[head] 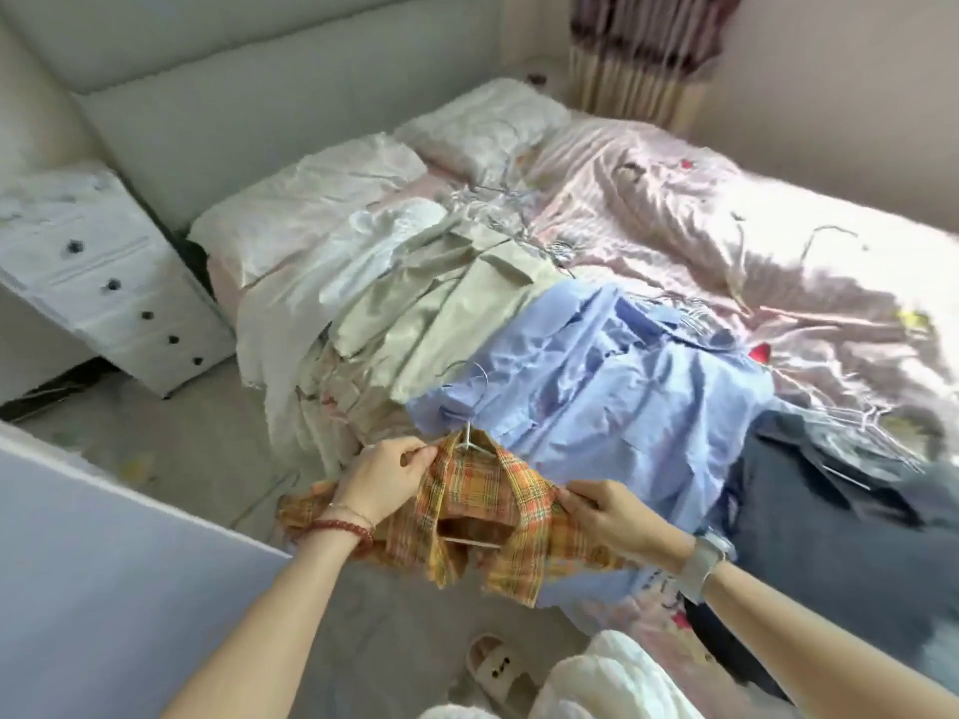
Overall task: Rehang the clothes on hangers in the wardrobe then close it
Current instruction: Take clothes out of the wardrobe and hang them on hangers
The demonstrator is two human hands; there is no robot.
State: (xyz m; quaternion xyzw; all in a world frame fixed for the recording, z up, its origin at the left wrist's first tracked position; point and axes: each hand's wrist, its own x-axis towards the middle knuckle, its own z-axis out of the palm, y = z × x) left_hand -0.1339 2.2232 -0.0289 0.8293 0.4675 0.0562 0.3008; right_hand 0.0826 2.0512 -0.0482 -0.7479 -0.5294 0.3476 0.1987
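Note:
An orange plaid shirt (482, 505) hangs over the near edge of the bed (674, 210) with a white hanger (469, 438) inside its neck. My left hand (384, 480) pinches the shirt's collar on the left. My right hand (607, 516) pinches the fabric at the right shoulder. Behind the shirt lies a pile of clothes: a light blue shirt (597, 386), beige garments (441, 313), a white garment (373, 251) and dark grey clothing (830, 511). Several loose wire hangers (508, 210) lie further back on the bed. The wardrobe itself is not clearly in view.
A white bedside drawer unit (104, 282) stands left of the bed. Pillows (482, 127) lie by the padded headboard (259, 54). A white panel (104, 563) fills the lower left. A slipper (493, 666) is on the floor (207, 448) near me.

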